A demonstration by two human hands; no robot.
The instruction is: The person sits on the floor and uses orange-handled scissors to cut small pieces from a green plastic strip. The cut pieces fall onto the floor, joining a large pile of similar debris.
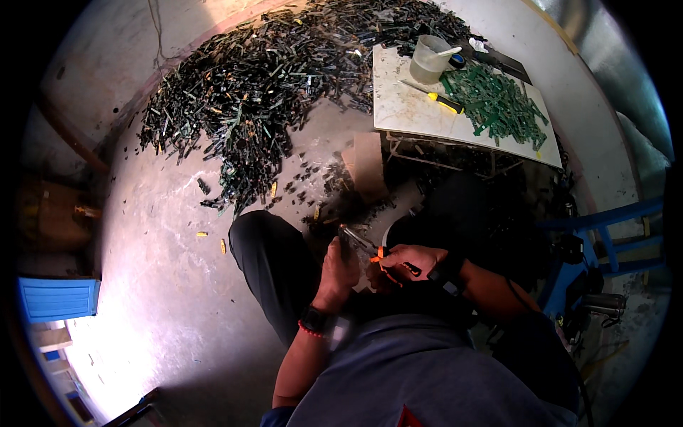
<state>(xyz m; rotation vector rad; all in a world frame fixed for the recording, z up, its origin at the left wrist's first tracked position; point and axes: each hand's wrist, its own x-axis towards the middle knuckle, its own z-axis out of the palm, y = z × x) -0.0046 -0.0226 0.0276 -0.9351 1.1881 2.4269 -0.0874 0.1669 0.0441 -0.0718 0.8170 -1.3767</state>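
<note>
My left hand (pixel 339 269) is closed around a small dark strip-shaped piece (pixel 344 245), held upright above my lap. My right hand (pixel 420 260) grips pliers (pixel 383 255) with orange and black handles. Their metal jaws point up and left and meet the dark piece near its upper end. Whether the jaws are biting on it I cannot tell. Dark crumbs and bits of debris (pixel 334 181) lie on the floor just beyond my hands, beside a brown cardboard piece (pixel 367 165).
A large heap of black and green strips (pixel 242 107) covers the far floor. On a low white-topped table (pixel 398 107) are a clear cup (pixel 427 60), a yellow-black screwdriver (pixel 445 102) and green board pieces (pixel 498 107). A blue chair (pixel 605 245) stands at right.
</note>
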